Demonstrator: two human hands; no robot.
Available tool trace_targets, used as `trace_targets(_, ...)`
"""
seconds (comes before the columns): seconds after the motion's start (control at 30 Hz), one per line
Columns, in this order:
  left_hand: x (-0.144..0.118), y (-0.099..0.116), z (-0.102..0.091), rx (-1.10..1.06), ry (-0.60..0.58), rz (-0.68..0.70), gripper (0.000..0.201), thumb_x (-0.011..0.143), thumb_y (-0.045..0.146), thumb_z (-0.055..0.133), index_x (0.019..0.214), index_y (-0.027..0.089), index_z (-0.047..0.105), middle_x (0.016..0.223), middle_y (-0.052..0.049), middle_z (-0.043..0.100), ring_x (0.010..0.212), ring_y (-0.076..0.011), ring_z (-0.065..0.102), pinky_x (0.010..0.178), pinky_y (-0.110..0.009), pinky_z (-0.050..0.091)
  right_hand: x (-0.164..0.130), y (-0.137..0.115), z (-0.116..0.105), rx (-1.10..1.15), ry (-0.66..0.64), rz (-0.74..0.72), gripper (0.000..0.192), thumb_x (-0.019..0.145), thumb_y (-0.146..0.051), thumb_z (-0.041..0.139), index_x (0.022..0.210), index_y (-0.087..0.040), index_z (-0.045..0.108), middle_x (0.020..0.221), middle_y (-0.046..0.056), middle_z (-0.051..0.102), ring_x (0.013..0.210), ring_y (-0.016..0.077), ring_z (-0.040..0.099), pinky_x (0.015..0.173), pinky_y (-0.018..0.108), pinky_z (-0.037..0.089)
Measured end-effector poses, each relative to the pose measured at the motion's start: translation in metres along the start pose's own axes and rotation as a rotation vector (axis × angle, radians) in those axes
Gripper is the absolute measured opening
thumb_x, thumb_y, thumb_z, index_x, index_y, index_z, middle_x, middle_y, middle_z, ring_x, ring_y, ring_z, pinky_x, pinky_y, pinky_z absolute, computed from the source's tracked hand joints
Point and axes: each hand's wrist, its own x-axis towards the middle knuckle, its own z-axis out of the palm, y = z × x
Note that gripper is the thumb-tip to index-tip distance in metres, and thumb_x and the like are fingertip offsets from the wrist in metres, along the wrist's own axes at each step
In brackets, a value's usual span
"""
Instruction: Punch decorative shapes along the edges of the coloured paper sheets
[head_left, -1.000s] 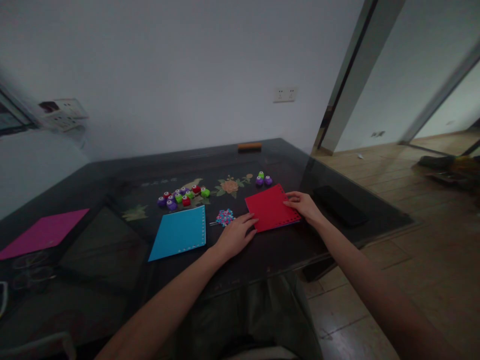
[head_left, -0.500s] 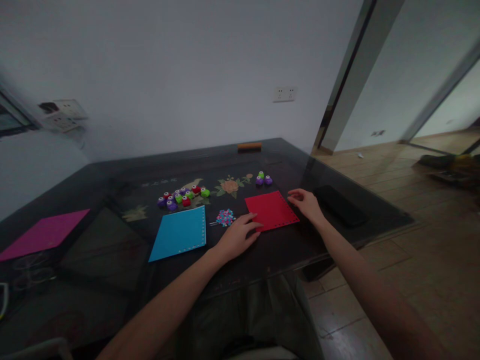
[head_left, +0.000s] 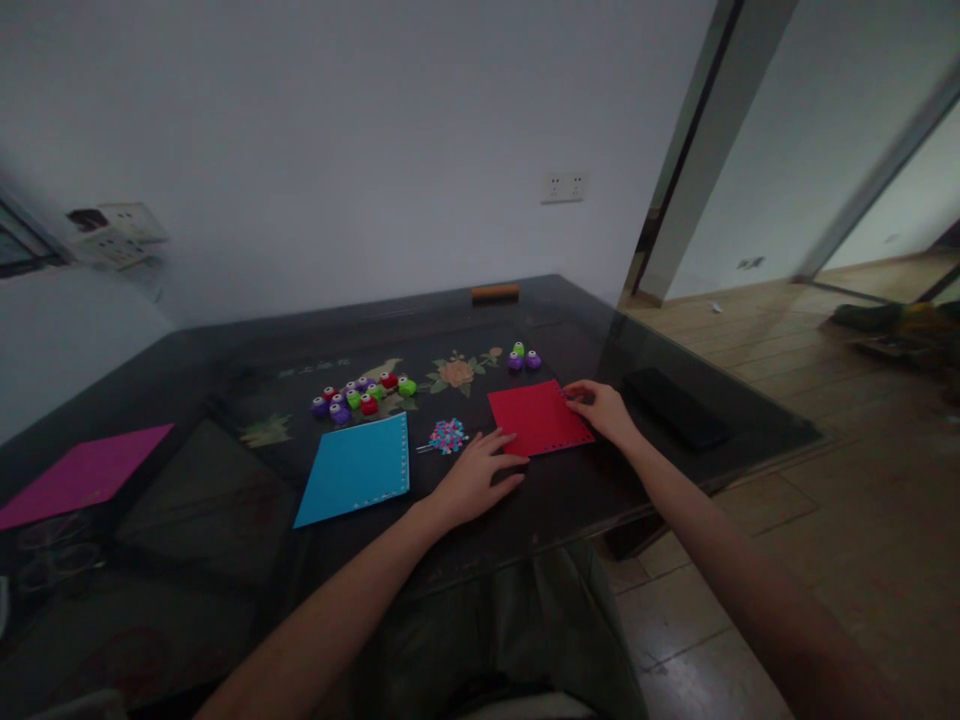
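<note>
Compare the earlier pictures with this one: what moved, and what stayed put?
The red sheet, lifted at its right edge a second ago, now lies flat. The right hand let go, then returned to its right edge. The left hand stays at its left corner. The blue sheet and small punches are unmoved.

Right hand (head_left: 600, 410) back touching red sheet (head_left: 536, 420) after lifting off.

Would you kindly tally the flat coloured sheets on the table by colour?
Red sheet: 1
Blue sheet: 1
Pink sheet: 1
Total: 3
</note>
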Motion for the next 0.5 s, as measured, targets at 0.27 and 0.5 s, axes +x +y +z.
trace_targets(0.27, 0.0, 0.005, -0.004, -0.141, 0.135, -0.116, 0.026, 0.087, 0.026, 0.051, 0.11, 0.023, 0.063, 0.131, -0.008, 0.052, 0.12, -0.021, 0.05, 0.102, -0.039, 0.039, 0.006, 0.005, 0.002, -0.036, -0.002, 0.001, 0.017, 0.074, -0.021, 0.061, 0.09, -0.02, 0.067, 0.088, 0.005, 0.069, 0.076, 0.0173, 0.061, 0.074, 0.031, 0.047)
trace_targets(0.5, -0.005, 0.006, -0.001, -0.089, 0.045, -0.064, 0.026, 0.086, 0.03, 0.053, 0.109, 0.029, 0.065, 0.139, -0.005, 0.043, 0.13, -0.0253, 0.038, 0.107, -0.045, 0.03, 0.037, -0.012, 0.006, -0.387, -0.143, -0.074, 0.027, 0.082, -0.021, 0.053, 0.107, -0.018, 0.064, 0.098, 0.011, 0.063, 0.088, 0.0209, 0.06, 0.079, 0.031, 0.043)
